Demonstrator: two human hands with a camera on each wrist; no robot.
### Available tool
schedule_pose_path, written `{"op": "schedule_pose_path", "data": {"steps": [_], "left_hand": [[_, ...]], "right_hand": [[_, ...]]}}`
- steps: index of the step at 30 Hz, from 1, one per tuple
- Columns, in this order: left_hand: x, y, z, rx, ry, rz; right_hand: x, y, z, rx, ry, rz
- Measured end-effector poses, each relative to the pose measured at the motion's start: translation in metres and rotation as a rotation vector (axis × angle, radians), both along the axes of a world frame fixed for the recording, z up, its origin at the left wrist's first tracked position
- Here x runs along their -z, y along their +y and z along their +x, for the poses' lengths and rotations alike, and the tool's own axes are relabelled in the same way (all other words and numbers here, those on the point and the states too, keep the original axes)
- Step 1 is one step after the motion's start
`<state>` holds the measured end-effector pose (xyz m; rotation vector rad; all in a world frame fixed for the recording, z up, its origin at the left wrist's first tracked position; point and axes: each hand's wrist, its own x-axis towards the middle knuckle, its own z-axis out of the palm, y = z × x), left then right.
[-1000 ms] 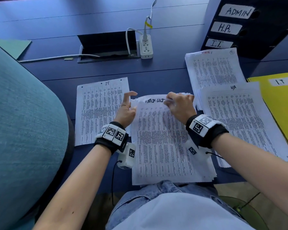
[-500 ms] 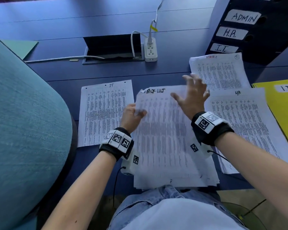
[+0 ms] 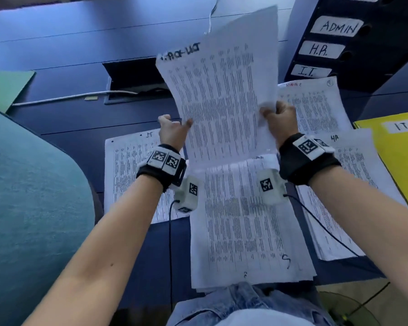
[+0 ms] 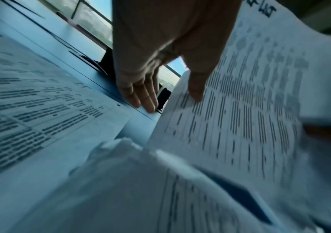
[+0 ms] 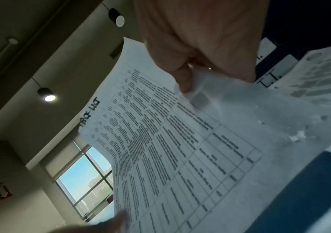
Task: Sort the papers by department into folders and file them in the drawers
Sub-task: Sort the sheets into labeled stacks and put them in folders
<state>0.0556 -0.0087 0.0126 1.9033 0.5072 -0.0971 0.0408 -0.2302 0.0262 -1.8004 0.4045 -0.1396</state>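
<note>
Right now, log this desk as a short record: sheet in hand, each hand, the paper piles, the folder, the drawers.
held sheet: printed page, above the centre stack
right hand: grips its right edge
left hand: thumb touching its left edge, fingers straight
piles: IT sheet left; ADMIN pile and HR pile right
folder: yellow IT folder, far right
drawers: ADMIN, H.R., I.T. labels

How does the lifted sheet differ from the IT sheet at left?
The lifted sheet is off the desk, curved, pinched by the right hand; the IT sheet lies flat, unheld. The lifted sheet's heading is bold and large; the IT sheet's small. Both are white printed tables.
</note>
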Motion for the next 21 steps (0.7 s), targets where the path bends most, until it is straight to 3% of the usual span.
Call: {"op": "schedule_pose_path", "data": {"steps": [4,9,13,21], "left_hand": [[0.02,-0.02,-0.001,0.424,0.18,0.25],[0.034,-0.045,-0.018,0.842,0.224,0.606],[0.037,-0.052,-0.029,0.905,0.219,0.753],[0.027,-0.058,-0.037,0.886,0.263,0.679]], "right_hand": [[-0.012,-0.009,0.038,0.039,-0.059,-0.035],[0.0,-0.009,0.055,0.083,-0.038,-0.037],[0.011,-0.01,0.059,0.13,0.005,-0.017],[0.041,-0.015,0.059,0.051,0.177,-0.066]]}}
